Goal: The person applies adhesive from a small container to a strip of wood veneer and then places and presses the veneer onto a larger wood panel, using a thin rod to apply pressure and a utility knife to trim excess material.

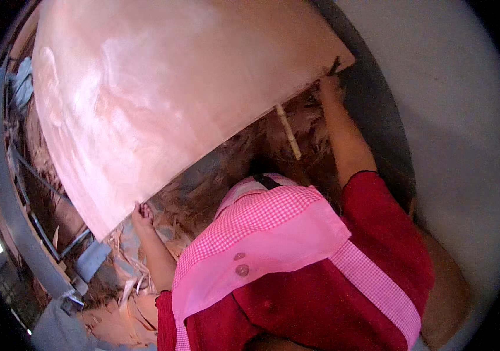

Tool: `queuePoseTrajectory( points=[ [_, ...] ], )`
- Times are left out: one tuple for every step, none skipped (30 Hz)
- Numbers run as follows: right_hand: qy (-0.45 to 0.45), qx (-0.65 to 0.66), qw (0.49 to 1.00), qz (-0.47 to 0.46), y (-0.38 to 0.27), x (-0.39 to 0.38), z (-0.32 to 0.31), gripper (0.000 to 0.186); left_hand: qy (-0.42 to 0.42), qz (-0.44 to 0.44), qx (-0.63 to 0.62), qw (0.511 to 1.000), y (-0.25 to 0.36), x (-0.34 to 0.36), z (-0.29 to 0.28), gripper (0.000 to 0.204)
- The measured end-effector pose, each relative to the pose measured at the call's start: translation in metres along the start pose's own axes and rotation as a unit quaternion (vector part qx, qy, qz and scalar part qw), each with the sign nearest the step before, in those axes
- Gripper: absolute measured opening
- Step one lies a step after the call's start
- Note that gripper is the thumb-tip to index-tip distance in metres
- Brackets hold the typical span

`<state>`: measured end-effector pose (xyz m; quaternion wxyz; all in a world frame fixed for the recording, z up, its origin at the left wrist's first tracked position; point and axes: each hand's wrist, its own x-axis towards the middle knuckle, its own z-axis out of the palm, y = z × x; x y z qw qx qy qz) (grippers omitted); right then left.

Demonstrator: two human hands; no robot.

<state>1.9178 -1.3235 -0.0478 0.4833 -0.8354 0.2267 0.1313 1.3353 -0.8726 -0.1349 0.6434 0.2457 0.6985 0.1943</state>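
Note:
A large, smooth, pinkish-tan wood sheet (191, 76) fills the upper middle and left of the view. My left hand (143, 214) is closed on its near edge, close to the left corner, with the fingers curled under. At the right corner my right hand (331, 89) grips the same edge; its fingers are partly in shadow. A short dark strip (335, 65) juts up beside the right fingers over the sheet, and I cannot make out whether the hand holds it. The sheet hides whatever lies beneath it.
Torn veneer scraps (139, 269) litter the floor under and around the sheet. A pale stick (288, 133) leans out from below its edge. Along the left runs a grey metal frame (13, 193); a pale wall (449, 128) stands to the right.

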Motion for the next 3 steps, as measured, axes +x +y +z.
queuePoseTrajectory(
  points=[
    [0.011,0.030,0.999,0.012,0.001,0.006,0.003,0.046,0.037,-0.039,-0.020,0.998,0.006,-0.004,-0.001,0.021],
    [0.023,0.058,0.998,0.024,0.003,0.020,0.006,0.044,0.051,-0.049,-0.040,0.997,0.007,-0.009,0.003,0.024],
    [0.034,0.158,0.987,0.009,0.014,0.030,0.015,0.037,0.059,-0.053,-0.059,0.995,0.005,-0.013,0.007,0.027]
  ],
)
